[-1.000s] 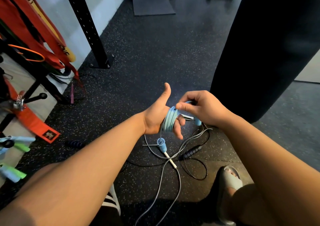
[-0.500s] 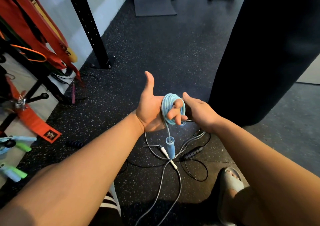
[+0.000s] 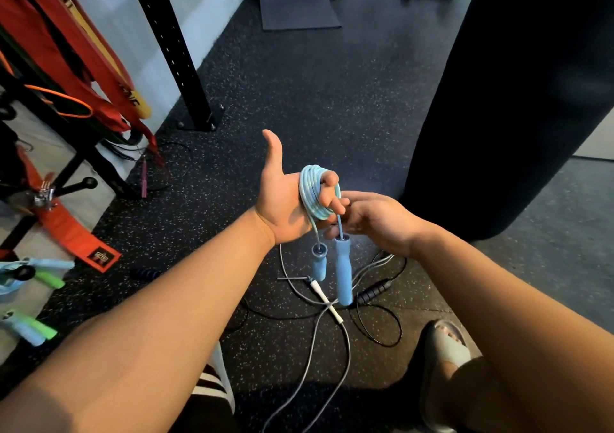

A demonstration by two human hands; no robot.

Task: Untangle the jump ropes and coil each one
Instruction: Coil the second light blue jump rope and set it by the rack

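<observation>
A light blue jump rope (image 3: 310,193) is wound in a coil around the fingers of my left hand (image 3: 282,206), whose thumb points up and whose fingers curl through the loops. Its two blue handles (image 3: 342,273) hang below the coil side by side. My right hand (image 3: 372,223) pinches the rope just above the longer handle. On the floor beneath lie a grey rope (image 3: 319,343) with a white handle (image 3: 327,301) and a black rope with a black handle (image 3: 373,291), still crossed over each other.
A black punching bag (image 3: 518,100) hangs close at right. A black rack post (image 3: 172,50) and red straps (image 3: 66,50) stand at left. Blue and green handles (image 3: 30,326) lie at the far left. My sandalled foot (image 3: 445,343) is near the ropes.
The last turns of blue rope went onto my left hand. The second blue handle now hangs beside the first, and my right hand moved down to the rope above it.
</observation>
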